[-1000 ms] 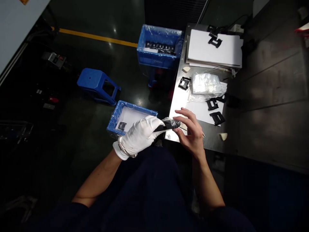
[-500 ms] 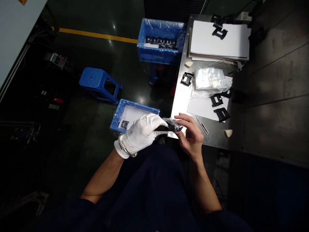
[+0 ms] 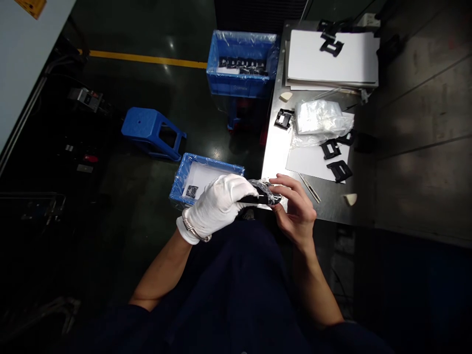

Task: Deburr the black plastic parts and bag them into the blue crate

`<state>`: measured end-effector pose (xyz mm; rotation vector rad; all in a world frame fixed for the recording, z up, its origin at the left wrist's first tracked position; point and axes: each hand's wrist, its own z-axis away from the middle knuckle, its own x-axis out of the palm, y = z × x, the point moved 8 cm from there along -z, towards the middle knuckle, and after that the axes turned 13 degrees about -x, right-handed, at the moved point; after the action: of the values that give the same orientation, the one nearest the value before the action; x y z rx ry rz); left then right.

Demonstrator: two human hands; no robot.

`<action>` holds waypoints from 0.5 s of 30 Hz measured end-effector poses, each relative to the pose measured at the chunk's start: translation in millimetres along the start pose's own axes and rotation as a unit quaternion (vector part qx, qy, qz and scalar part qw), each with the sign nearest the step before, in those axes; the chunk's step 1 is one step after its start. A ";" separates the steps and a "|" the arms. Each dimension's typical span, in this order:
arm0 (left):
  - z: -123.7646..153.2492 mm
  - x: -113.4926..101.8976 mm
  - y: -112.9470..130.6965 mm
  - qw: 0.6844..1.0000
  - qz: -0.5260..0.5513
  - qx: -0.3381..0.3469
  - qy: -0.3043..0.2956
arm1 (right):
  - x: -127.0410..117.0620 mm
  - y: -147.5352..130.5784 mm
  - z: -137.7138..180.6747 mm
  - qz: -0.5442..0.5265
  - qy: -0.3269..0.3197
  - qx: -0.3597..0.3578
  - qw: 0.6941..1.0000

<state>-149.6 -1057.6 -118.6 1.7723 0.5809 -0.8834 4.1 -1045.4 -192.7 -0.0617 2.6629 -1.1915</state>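
My left hand [image 3: 217,202], in a white glove with a metal bracelet at the wrist, is closed round a black plastic part in a clear bag [image 3: 262,195]. My bare right hand [image 3: 298,209] pinches the bag's other end, fingers curled over it. Both hands hover just off the near left corner of the metal table [image 3: 275,147], above my dark-clothed lap. Most of the part is hidden by the glove and the glossy wrap.
On the table lie loose black frame parts [image 3: 339,170], a heap of clear bags [image 3: 319,118], a white sheet stack [image 3: 332,61] and tweezers [image 3: 309,188]. A lined blue bin [image 3: 182,172] sits by my left hand; another bin [image 3: 241,64] and a blue stool [image 3: 151,130] stand on the floor.
My right hand's fingers have closed from spread to a pinch on the bag's end. Both hands stay at the table corner; the view has shifted slightly.
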 end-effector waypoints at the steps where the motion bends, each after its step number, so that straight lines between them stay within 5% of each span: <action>1: 0.5 0.0 0.4 1.000 0.002 -0.002 0.002 | 0.0 -0.5 -0.1 0.000 0.001 0.001 1.000; 15: 14.2 4.0 -12.2 0.985 0.028 -0.164 -0.042 | 13.9 -0.9 11.8 -0.080 0.003 0.058 0.995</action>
<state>-160.2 -1066.5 -131.7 1.4399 0.5817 -0.7700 -6.9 -1056.4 -202.3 -0.2568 2.6287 -1.3935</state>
